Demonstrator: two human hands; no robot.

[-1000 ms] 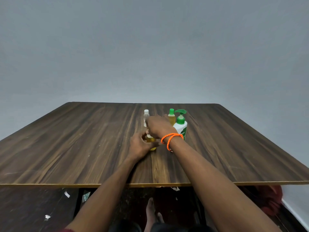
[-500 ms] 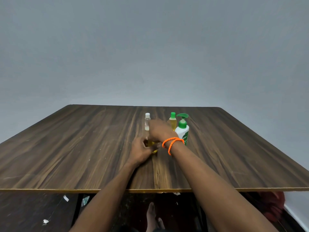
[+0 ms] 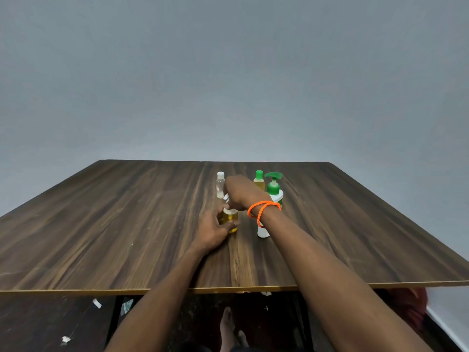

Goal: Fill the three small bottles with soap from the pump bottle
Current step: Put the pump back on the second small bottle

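Note:
A small bottle of yellow liquid (image 3: 231,219) stands at the middle of the wooden table (image 3: 127,224). My left hand (image 3: 212,229) grips its body from the left. My right hand (image 3: 238,191), with an orange band at the wrist, curls over its top, where a bit of white cap shows. Behind it stand a clear small bottle with a white cap (image 3: 220,185) and a green-capped small bottle of yellow liquid (image 3: 259,181). The white pump bottle with a green pump (image 3: 274,189) stands to the right, partly hidden by my right wrist.
The table's near edge (image 3: 76,292) runs across the lower part of the view. Below it are a dark floor with paper scraps (image 3: 66,339) and a bare foot (image 3: 227,323). A plain grey wall lies behind the table.
Both hands stay on the yellow-filled small bottle; my right hand shifted slightly over its top. The other bottles have not moved.

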